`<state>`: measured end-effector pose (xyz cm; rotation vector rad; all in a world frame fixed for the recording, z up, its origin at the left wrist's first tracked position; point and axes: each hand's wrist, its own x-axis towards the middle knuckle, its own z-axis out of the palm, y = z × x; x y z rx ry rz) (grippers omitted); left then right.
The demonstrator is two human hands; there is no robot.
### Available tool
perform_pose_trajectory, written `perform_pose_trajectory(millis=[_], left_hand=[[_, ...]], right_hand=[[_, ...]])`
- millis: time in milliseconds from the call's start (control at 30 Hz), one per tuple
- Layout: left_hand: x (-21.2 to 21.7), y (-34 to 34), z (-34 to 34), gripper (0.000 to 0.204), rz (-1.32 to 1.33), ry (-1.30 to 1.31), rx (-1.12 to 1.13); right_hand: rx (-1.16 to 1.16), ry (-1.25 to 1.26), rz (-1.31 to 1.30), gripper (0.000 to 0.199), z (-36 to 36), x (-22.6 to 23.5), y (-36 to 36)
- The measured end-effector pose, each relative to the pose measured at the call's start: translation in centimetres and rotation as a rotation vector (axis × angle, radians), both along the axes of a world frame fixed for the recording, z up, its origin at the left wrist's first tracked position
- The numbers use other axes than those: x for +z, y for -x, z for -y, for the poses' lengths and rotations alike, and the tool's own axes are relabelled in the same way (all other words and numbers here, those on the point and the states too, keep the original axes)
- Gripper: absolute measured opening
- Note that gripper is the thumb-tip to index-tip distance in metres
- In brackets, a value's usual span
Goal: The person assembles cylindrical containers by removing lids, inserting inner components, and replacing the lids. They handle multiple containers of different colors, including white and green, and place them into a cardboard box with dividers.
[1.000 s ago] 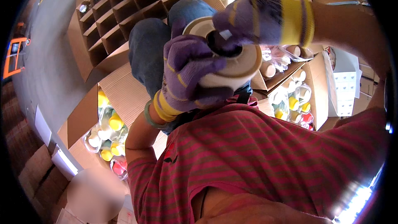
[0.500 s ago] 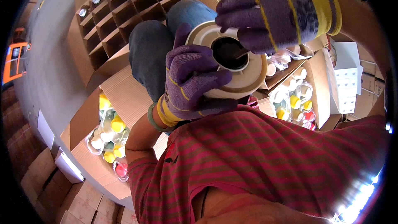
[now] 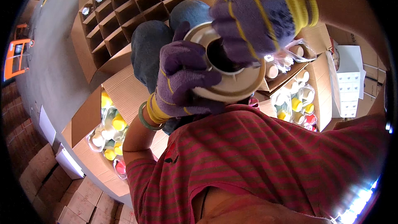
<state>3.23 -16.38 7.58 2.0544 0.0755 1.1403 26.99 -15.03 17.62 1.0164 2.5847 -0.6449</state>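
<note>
A round cream-coloured, disc-shaped thing (image 3: 242, 84) with a raised rim and a dark round hole in its middle is held above my lap. My left hand (image 3: 180, 72), in a purple and yellow glove, grips its left side, fingers across its face and thumb at the far edge. Over the hole's right side is my right hand (image 3: 253, 18), gloved alike, its fingers curled together and the fingertips at or in the opening. What they hold, if anything, is hidden. I cannot tell exactly what kind of thing the disc is.
Beyond my knees stands a carton with cardboard dividers (image 3: 120, 20) and several white-capped bottles along one side. Open boxes of bottles with coloured caps flank me, one left (image 3: 87, 122) and one right (image 3: 323, 87). An orange trolley (image 3: 16, 58) stands far left; stacked cartons (image 3: 78, 203) lie lower left.
My right hand has moved left and down over the disc, covering more of the hole. A thin brownish thing seen in the hole before is now hidden. The left hand keeps its grip.
</note>
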Motion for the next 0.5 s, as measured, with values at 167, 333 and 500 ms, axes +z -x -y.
perform_pose_trajectory(millis=[167,333,500], left_hand=[[-0.6,-1.8,0.4,0.054,-0.071,-0.044,0.238],[-0.7,-3.5,1.9,0.053,-0.041,-0.111,0.347],[-0.3,-2.2,1.8,0.057,0.085,-0.058,0.171]], right_hand=[[-0.687,0.192,0.104,0.034,0.9,-0.5,1.5],[-1.104,0.469,0.013,0.038,0.9,1.5,2.3],[-0.388,0.443,0.052,0.029,-0.1,3.6,0.2]])
